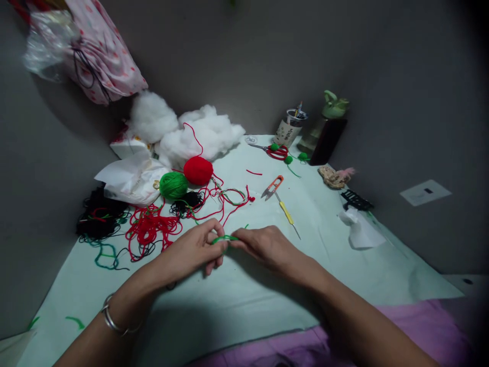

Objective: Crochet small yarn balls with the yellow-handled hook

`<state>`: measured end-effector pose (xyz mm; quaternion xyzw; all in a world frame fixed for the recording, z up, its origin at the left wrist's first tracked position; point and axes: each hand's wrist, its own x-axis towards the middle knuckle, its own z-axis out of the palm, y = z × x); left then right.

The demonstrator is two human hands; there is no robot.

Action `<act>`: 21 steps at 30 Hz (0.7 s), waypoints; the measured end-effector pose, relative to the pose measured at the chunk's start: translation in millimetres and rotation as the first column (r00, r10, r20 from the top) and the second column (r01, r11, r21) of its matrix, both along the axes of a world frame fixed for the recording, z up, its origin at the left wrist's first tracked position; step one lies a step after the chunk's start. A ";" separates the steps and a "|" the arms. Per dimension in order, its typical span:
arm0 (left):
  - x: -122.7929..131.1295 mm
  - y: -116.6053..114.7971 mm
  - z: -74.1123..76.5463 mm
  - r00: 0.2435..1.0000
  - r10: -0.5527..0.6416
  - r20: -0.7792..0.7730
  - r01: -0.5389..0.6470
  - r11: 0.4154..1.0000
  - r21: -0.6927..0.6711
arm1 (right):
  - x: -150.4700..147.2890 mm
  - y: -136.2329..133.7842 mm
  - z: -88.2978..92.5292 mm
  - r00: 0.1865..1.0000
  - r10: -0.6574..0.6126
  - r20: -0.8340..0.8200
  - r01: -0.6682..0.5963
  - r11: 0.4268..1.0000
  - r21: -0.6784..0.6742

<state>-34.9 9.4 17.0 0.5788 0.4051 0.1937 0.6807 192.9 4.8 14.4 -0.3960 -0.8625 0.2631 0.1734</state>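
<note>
My left hand (pixel 198 248) and my right hand (pixel 263 245) meet over the pale green sheet (pixel 237 300), both pinched on a short piece of green yarn (pixel 225 238) stretched between their fingertips. A silver bangle (pixel 112 320) circles my left wrist. Just beyond the hands lie a green yarn ball (pixel 173 185), a red yarn ball (pixel 198 170) and loose red yarn (pixel 151 229) in a tangle.
Orange thread snips (pixel 272 187) and a yellow-handled hook (pixel 287 214) lie right of centre. White stuffing (pixel 198 133), a white bag (pixel 132 178) and black yarn (pixel 99 216) sit at the left. A cup with tools (pixel 290 127), scissors (pixel 260 147) and a dark box (pixel 324 140) stand at the back.
</note>
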 end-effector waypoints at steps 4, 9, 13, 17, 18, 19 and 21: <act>2.1 1.9 -0.7 0.983 0.127 0.131 -0.128 0.992 0.003 | 0.0 -0.8 19.3 0.952 -0.052 -0.302 0.064 0.997 0.031; 9.6 -0.3 2.1 0.967 0.189 0.169 -0.209 0.972 0.112 | -6.1 -6.8 22.2 0.703 -0.170 -0.691 -0.100 0.938 -0.332; 16.5 -4.1 0.7 0.949 0.292 0.116 -0.314 0.901 0.298 | -10.2 -2.3 11.8 0.717 -0.404 -0.568 0.114 0.872 -0.476; 21.5 -7.3 -2.8 0.876 0.437 0.203 -0.476 0.849 0.229 | -11.8 -1.2 9.2 0.905 -0.262 -0.335 0.117 0.911 -0.396; 22.4 -8.1 -3.3 0.858 0.463 0.222 -0.505 0.841 0.196 | -12.3 -2.2 9.4 0.922 -0.220 -0.319 0.072 0.906 -0.417; 23.2 -8.7 -3.6 0.847 0.475 0.239 -0.518 0.838 0.171 | -13.0 -3.5 9.6 0.923 -0.200 -0.328 0.039 0.898 -0.438; 24.7 -10.0 -4.3 0.850 0.458 0.260 -0.503 0.852 0.143 | -14.8 -5.8 9.6 0.893 -0.224 -0.391 0.011 0.879 -0.478</act>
